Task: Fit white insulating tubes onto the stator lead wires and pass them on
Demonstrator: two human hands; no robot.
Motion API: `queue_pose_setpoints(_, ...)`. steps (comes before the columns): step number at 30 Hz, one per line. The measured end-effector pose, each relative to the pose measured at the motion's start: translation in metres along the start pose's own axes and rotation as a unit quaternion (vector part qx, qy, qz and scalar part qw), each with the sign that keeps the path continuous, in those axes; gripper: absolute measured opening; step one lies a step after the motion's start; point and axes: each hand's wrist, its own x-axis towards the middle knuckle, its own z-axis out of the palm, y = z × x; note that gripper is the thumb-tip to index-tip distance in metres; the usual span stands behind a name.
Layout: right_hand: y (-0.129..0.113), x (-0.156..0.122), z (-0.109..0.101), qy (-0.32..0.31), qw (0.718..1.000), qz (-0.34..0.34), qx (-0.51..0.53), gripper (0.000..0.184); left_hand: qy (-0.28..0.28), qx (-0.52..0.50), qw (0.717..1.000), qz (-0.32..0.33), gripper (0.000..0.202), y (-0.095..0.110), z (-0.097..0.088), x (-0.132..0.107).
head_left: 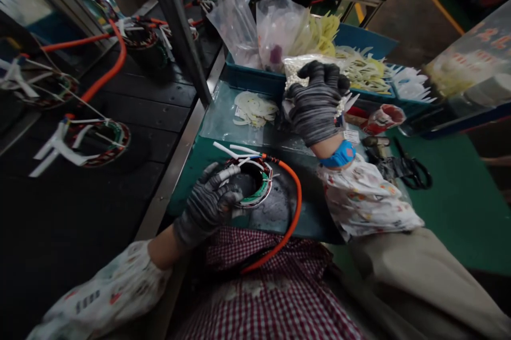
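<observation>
My left hand (pixel 209 199), in a grey striped glove, is closed around the left side of a motor stator (pixel 261 191). The stator is a ring with green lining, copper-coloured windings and white sleeved leads. An orange cable sleeve (pixel 298 191) runs from its top, curving down toward my lap. My right hand (pixel 317 98), gloved the same and with a blue wristband, has its fingers curled over a clear bag of small white pieces (pixel 295 71) at the front of the blue bin. The palm and what lies beneath the fingers are hidden.
A blue bin (pixel 251 80) holds plastic bags and yellowish strips (pixel 363 71). Pale cut pieces (pixel 255 108) lie on a plastic bag. Scissors (pixel 417 172) and a red-and-white roll (pixel 383 119) are at right. More stators (pixel 101 140) stand on the conveyor at left, beside a metal post (pixel 175 26).
</observation>
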Motion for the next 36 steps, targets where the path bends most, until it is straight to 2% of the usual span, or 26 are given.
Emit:
queue_pose_setpoints(2, -0.015, -0.011, -0.007, -0.002, 1.000, 0.000, -0.016, 0.011, 0.035, 0.018, 0.998, -0.050, 0.023, 0.012, 0.007, -0.004)
queue_pose_setpoints(4, -0.037, -0.031, -0.025, 0.000, 0.999, -0.008, 0.040, 0.006, 0.079, 0.038, 0.992, -0.093, 0.027, 0.022, 0.015, -0.006)
queue_pose_setpoints(5, -0.048, -0.043, -0.037, 0.018, 0.995, -0.002, 0.101, 0.007, 0.090, 0.045, 0.989, -0.107, 0.027, 0.024, 0.018, -0.006)
queue_pose_setpoints(7, -0.069, -0.068, -0.061, 0.082, 0.974, 0.046, 0.204, 0.012, 0.089, 0.054, 0.988, -0.118, 0.027, 0.026, 0.020, -0.004)
queue_pose_setpoints(8, -0.077, -0.080, -0.070, 0.095, 0.966, 0.074, 0.228, 0.013, 0.080, 0.056, 0.989, -0.114, 0.027, 0.026, 0.020, -0.003)
queue_pose_setpoints(9, -0.084, -0.092, -0.076, 0.067, 0.961, 0.103, 0.248, 0.013, 0.071, 0.057, 0.990, -0.105, 0.026, 0.025, 0.018, -0.002)
queue_pose_setpoints(11, -0.093, -0.115, -0.077, -0.016, 0.960, 0.132, 0.245, 0.009, 0.057, 0.052, 0.993, -0.088, 0.024, 0.025, 0.014, -0.001)
queue_pose_setpoints(12, -0.096, -0.125, -0.073, -0.035, 0.964, 0.137, 0.227, 0.007, 0.053, 0.048, 0.994, -0.085, 0.023, 0.024, 0.013, 0.000)
queue_pose_setpoints(13, -0.098, -0.134, -0.067, -0.026, 0.969, 0.141, 0.203, 0.008, 0.051, 0.047, 0.994, -0.085, 0.023, 0.025, 0.011, 0.000)
queue_pose_setpoints(15, -0.102, -0.149, -0.053, 0.039, 0.971, 0.166, 0.170, 0.011, 0.052, 0.048, 0.994, -0.088, 0.023, 0.026, 0.010, 0.001)
queue_pose_setpoints(17, -0.108, -0.160, -0.045, 0.079, 0.951, 0.219, 0.205, 0.013, 0.055, 0.050, 0.994, -0.086, 0.025, 0.027, 0.010, 0.003)
queue_pose_setpoints(19, -0.114, -0.170, -0.048, 0.026, 0.914, 0.269, 0.302, 0.016, 0.060, 0.052, 0.994, -0.080, 0.024, 0.029, 0.011, 0.005)
queue_pose_setpoints(22, -0.121, -0.184, -0.065, -0.151, 0.831, 0.325, 0.426, 0.030, 0.062, 0.057, 0.993, -0.085, 0.023, 0.031, 0.010, 0.007)
queue_pose_setpoints(23, -0.122, -0.190, -0.069, -0.202, 0.809, 0.336, 0.438, 0.035, 0.061, 0.059, 0.993, -0.086, 0.024, 0.031, 0.009, 0.007)
queue_pose_setpoints(24, -0.122, -0.195, -0.072, -0.239, 0.803, 0.333, 0.433, 0.038, 0.060, 0.060, 0.993, -0.085, 0.024, 0.031, 0.008, 0.008)
queue_pose_setpoints(25, -0.121, -0.199, -0.072, -0.266, 0.812, 0.310, 0.416, 0.039, 0.057, 0.060, 0.993, -0.081, 0.025, 0.031, 0.007, 0.008)
queue_pose_setpoints(27, -0.115, -0.204, -0.062, -0.278, 0.872, 0.217, 0.340, 0.035, 0.050, 0.057, 0.995, -0.071, 0.026, 0.029, 0.005, 0.008)
queue_pose_setpoints(29, -0.107, -0.202, -0.042, -0.244, 0.932, 0.114, 0.242, 0.027, 0.040, 0.045, 0.996, -0.063, 0.025, 0.026, 0.001, 0.008)
queue_pose_setpoints(30, -0.103, -0.198, -0.030, -0.221, 0.950, 0.084, 0.205, 0.024, 0.034, 0.037, 0.997, -0.057, 0.024, 0.024, 0.000, 0.008)
queue_pose_setpoints(33, -0.093, -0.174, 0.001, -0.192, 0.967, 0.061, 0.157, 0.029, 0.025, 0.003, 0.998, -0.056, 0.020, 0.018, -0.003, 0.007)
queue_pose_setpoints(36, -0.092, -0.147, 0.017, -0.205, 0.969, 0.051, 0.126, 0.032, 0.041, -0.022, 0.996, -0.073, 0.016, 0.015, -0.001, 0.006)
